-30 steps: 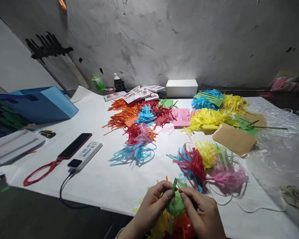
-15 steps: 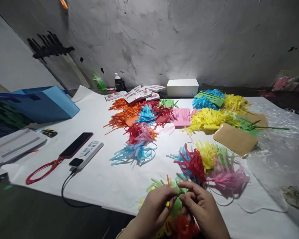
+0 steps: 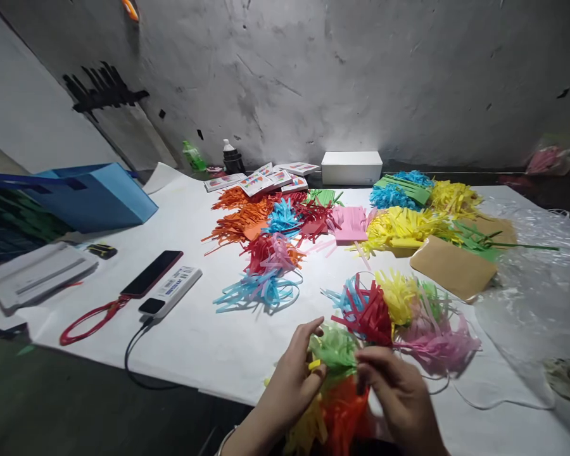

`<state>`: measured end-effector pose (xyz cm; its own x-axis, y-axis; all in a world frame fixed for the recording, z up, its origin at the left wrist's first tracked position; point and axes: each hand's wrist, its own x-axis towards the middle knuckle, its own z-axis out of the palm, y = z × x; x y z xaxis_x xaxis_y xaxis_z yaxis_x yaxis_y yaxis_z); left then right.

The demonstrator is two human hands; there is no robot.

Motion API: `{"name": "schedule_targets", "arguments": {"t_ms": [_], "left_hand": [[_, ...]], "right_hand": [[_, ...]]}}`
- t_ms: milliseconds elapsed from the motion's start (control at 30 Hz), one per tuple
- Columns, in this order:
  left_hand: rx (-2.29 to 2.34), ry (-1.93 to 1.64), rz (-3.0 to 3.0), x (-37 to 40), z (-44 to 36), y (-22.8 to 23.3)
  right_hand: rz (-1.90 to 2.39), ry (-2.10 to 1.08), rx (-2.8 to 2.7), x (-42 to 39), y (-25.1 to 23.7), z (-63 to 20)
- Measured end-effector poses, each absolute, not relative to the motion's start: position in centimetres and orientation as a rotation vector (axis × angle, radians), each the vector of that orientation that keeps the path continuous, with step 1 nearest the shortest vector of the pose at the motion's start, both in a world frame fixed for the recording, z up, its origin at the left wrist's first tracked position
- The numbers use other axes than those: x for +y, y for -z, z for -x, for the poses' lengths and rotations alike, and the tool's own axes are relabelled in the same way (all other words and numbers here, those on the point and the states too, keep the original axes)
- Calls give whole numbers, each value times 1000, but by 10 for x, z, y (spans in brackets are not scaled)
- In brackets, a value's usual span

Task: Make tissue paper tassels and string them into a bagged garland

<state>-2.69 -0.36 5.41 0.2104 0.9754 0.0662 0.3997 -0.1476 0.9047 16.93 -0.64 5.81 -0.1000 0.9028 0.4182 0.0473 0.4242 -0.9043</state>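
Observation:
A light green tissue-paper tassel [image 3: 335, 348] is between my hands at the table's front edge. My left hand [image 3: 297, 364] is on its left side, thumb and fingers apart, with a small yellow paper piece [image 3: 315, 365] by them. My right hand [image 3: 394, 389], somewhat blurred, has its fingers curled at the tassel's right end and seems to pinch it. An orange-red tassel [image 3: 346, 408] and a yellow tassel [image 3: 308, 427] hang below. Just beyond my hands, a dark red tassel [image 3: 373, 313], a yellow one [image 3: 396, 294] and a pink one [image 3: 444, 339] lie bunched with a string.
More fringed tassels [image 3: 285, 218] lie across the table's middle, before printed cards [image 3: 261, 182] and a white box [image 3: 351, 168]. To the left are a phone [image 3: 152, 273], a cabled power bank [image 3: 171, 291] and a blue bag [image 3: 99, 196]. Clear plastic wrap [image 3: 546, 278] covers the right side.
My hands have moved apart from a pinch over the green tassel. The left hand's fingers have spread, and more of the green and orange-red tassels shows. The view has shifted slightly.

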Motion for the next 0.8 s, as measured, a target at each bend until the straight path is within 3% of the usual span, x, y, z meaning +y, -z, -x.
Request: {"name": "schedule_targets", "arguments": {"t_ms": [133, 300, 633, 800], "left_hand": [[1147, -898, -1694, -8, 21, -61], [1072, -916, -1470, -12, 23, -69], [825, -1084, -648, -12, 20, -61], [704, -1066, -502, -11, 15, -62]], "right_hand": [[714, -631, -1920, -5, -64, -151], [799, -528, -1846, -1, -58, -152], [1150, -1040, -1571, -15, -57, -156], [1152, -1047, -1672, -16, -62, -154]]}}
